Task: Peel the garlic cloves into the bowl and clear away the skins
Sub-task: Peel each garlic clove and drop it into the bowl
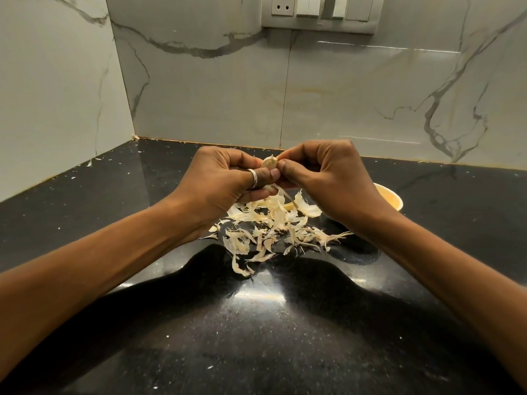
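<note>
Now: left grip [225, 178] and right grip [322, 178] both pinch one garlic clove [269, 161] between thumb and fingertips, held up above the desk [256, 337]. Clove small and firm, likely slick once bare; best held by its ends. Skin looks papery, tears easily; catch a loose edge. Below, skins [273, 226] lie heaped. Bowl [390, 196] stands just right, half hidden behind the right wrist.
</note>
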Available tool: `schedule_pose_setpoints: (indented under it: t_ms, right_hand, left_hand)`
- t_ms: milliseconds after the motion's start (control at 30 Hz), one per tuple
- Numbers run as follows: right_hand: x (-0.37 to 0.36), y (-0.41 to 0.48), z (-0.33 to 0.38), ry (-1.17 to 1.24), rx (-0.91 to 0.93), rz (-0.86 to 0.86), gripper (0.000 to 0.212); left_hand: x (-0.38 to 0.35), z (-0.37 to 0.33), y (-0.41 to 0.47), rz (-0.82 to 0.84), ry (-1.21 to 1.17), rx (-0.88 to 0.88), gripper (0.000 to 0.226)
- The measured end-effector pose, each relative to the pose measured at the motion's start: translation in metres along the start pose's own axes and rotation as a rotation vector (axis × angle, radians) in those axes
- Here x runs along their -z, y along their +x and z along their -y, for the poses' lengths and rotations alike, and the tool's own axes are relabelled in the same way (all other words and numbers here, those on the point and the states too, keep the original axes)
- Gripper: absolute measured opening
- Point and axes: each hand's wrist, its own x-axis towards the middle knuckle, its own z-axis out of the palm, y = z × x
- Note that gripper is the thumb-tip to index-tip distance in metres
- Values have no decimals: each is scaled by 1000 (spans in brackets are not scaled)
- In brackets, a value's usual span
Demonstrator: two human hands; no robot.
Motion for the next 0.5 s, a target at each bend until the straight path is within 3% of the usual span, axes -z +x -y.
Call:
schedule_pose_setpoints:
  t_ms: [500]
  right_hand:
    - [-1,1,-1,-35,10,-54,9]
  left_hand:
    - [-1,0,0,57,-72,42,21]
